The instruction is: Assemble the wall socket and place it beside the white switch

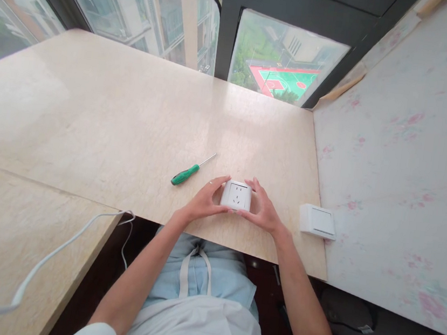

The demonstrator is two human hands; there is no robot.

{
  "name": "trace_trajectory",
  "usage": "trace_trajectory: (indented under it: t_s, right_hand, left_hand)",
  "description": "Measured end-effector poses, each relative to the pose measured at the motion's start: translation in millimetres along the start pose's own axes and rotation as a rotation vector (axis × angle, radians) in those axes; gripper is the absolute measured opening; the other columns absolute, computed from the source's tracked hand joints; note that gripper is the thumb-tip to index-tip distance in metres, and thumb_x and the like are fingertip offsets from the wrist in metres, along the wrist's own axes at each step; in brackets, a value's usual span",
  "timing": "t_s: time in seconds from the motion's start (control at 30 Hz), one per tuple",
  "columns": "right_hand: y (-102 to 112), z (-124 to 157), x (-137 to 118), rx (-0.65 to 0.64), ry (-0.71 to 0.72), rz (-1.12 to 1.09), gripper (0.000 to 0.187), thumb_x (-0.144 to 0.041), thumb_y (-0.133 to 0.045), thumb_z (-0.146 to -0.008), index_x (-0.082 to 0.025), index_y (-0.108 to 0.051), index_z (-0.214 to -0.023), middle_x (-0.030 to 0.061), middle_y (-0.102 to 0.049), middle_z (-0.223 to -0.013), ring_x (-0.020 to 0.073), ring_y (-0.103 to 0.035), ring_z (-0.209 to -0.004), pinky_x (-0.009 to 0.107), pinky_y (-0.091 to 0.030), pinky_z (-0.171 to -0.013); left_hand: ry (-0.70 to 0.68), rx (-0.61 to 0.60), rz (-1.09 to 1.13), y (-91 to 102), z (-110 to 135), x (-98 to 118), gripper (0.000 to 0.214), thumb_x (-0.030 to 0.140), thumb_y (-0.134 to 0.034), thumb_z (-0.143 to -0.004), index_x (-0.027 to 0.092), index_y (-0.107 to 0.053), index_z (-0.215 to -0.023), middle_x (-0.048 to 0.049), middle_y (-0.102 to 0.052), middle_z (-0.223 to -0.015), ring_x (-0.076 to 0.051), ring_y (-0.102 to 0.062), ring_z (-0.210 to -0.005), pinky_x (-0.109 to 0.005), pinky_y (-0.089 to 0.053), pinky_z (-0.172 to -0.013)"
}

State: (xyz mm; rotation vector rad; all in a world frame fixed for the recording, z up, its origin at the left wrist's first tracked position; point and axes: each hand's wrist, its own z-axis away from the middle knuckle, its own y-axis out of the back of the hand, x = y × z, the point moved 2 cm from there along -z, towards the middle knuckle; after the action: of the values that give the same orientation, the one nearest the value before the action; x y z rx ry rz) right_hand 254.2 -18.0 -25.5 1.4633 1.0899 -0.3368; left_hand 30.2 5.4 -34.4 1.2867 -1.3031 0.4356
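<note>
A white wall socket (pixel 237 196) with a square plate and several slots faces up between my two hands, close to the front edge of the counter. My left hand (pixel 205 200) is closed on its left side, thumb along the near edge and fingers at the far corner. On the opposite side my right hand (pixel 264 210) grips the socket the same way. Left of the socket lies a screwdriver (pixel 185 174) with a green handle, its metal shaft pointing away to the right. Neither hand touches it.
A white switch box (pixel 318 221) stands at the right, by the flowered wall (pixel 402 173). The pale counter (pixel 103 115) runs back to the windows. A white cable (pixel 58 252) crosses the lower counter at the left and hangs over its edge.
</note>
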Motion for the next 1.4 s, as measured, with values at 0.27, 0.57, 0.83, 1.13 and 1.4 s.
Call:
trace_trajectory:
  t_s: [0.27, 0.57, 0.83, 1.13, 1.4]
  right_hand:
    - [-8, 10, 5, 0.042, -0.085, -0.128, 0.102, -0.046, -0.077, -0.076, -0.029, -0.015, -0.156, 0.0147, -0.039, -0.154, 0.031, -0.037, -0.143, 0.056, -0.029, -0.118]
    - [-9, 10, 11, 0.004, -0.135, -0.238, 0.099, -0.048, -0.078, -0.075, -0.032, -0.021, -0.154, 0.0099, -0.035, -0.156, 0.0298, -0.032, -0.145, 0.053, -0.029, -0.119]
    - [-9, 12, 10, -0.002, -0.129, -0.218, 0.097, -0.044, -0.078, -0.077, -0.033, -0.02, -0.154, 0.011, -0.037, -0.155, 0.0308, -0.034, -0.144, 0.055, -0.029, -0.118]
    - [-3, 8, -4, -0.07, -0.207, -0.118, 0.1, -0.047, -0.075, -0.078, -0.035, -0.013, -0.156, 0.0094, -0.033, -0.157, 0.0312, -0.03, -0.146, 0.056, -0.024, -0.119]
    - [-1, 5, -10, -0.127, -0.234, -0.074, 0.095, -0.05, -0.072, -0.08, -0.035, -0.015, -0.155, 0.0088, -0.028, -0.159, 0.0323, -0.025, -0.148, 0.057, -0.021, -0.12]
  left_hand:
    - [-0.033, -0.007, 0.012, 1.6, 1, -2, 0.089, 0.049, -0.082, -0.069, 0.028, -0.039, -0.144, -0.0112, -0.05, -0.145, -0.027, -0.051, -0.131, -0.045, -0.047, -0.106]
    - [-0.002, 0.013, 0.029, 0.1, 4, -5, 0.085, 0.054, -0.078, -0.072, 0.029, -0.041, -0.144, -0.0109, -0.051, -0.144, -0.029, -0.052, -0.13, -0.048, -0.045, -0.108]
    - [-0.008, 0.007, 0.025, 0.1, 4, -2, 0.084, 0.054, -0.078, -0.073, 0.03, -0.04, -0.145, -0.0106, -0.051, -0.144, -0.029, -0.051, -0.131, -0.049, -0.043, -0.109]
    - [0.027, -0.063, -0.057, 1.8, 6, 6, 0.081, 0.051, -0.073, -0.078, 0.029, -0.036, -0.147, -0.0112, -0.045, -0.15, -0.031, -0.043, -0.138, -0.051, -0.037, -0.113]
    - [0.057, -0.067, -0.05, 0.4, 3, 16, 0.076, 0.039, -0.075, -0.079, 0.026, -0.039, -0.145, -0.0119, -0.044, -0.15, -0.029, -0.04, -0.14, -0.05, -0.034, -0.116]
